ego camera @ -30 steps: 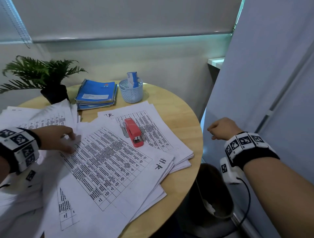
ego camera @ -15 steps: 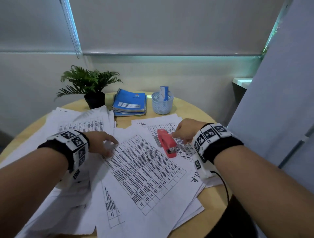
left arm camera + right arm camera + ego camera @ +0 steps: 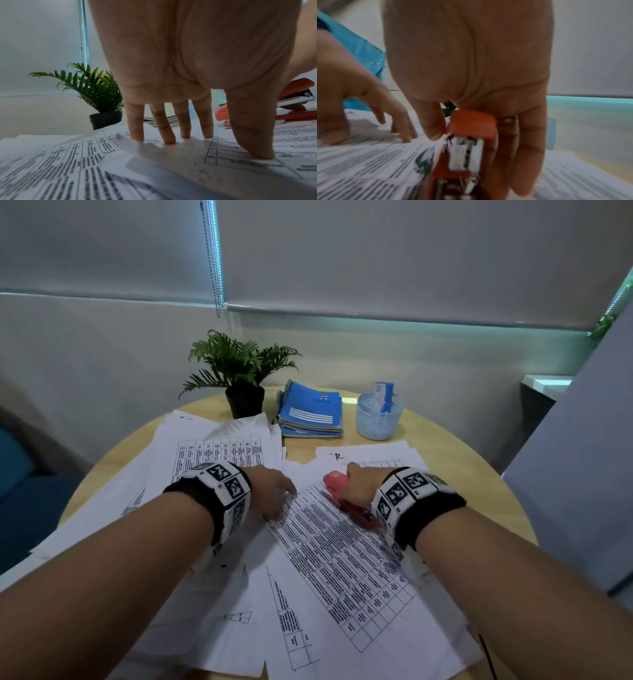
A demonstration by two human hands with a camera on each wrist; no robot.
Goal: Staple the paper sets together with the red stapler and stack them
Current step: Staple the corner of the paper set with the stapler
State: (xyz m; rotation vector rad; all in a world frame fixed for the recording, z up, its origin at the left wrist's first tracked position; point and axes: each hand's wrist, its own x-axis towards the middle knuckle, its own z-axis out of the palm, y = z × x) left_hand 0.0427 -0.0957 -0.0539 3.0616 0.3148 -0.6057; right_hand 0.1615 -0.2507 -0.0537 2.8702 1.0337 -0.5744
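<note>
The red stapler lies on the printed paper sheets in the middle of the round table. My right hand grips it from above; in the right wrist view the thumb is on one side of the stapler and the fingers are on the other. My left hand rests just left of it, its straight fingers and thumb pressing the top sheet down. From the left wrist the stapler shows with its top arm raised off its base.
More loose paper piles lie at the left and back right. A potted plant, blue notebooks and a mesh cup stand at the table's far side. A grey panel stands close on the right.
My right hand came in from beyond the table's right edge and took hold of the stapler. My left hand stayed on the papers. The head view swung left.
</note>
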